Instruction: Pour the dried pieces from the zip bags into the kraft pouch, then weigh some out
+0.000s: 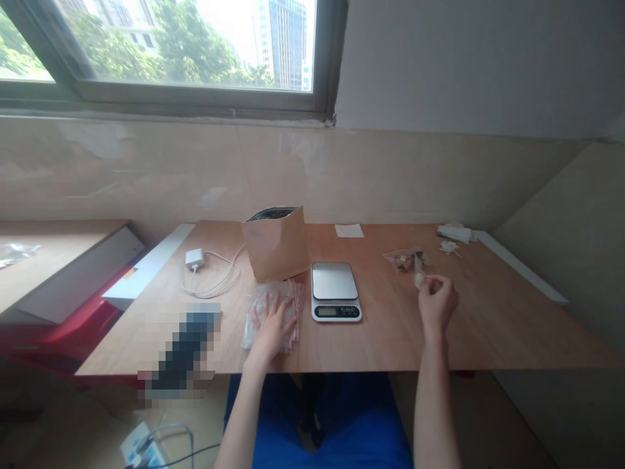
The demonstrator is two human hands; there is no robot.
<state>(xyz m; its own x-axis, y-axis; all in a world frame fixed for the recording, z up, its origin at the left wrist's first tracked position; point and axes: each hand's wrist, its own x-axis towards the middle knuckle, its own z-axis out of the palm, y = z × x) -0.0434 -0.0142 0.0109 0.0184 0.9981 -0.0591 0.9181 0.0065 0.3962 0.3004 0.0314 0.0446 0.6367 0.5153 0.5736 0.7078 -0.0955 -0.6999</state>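
Small clear plastic bag of brown pieces [402, 262]: lay nearer the back edge of the brown wooden table [390, 345], its long axis roughly along that edge.
Right hand [438, 299]: was our nearer one, the bag just beyond and left of its fingertips, pinched on a small pale piece [418, 280]; we couldn't tell whether that joined the bag.
Left hand [273, 322]: lay with fingers spread on our red-edged clear plastic bags [250, 329], near the front edge.

Left hand [268, 320] flat, palm down, fingers fanned wide! Its forearm [243, 410] slants up and inward. Over on the other side, right hand [438, 301] curled, thumb and fingers in a tight pinch, forearm [433, 404] nearly straight, both arms bare and well apart!
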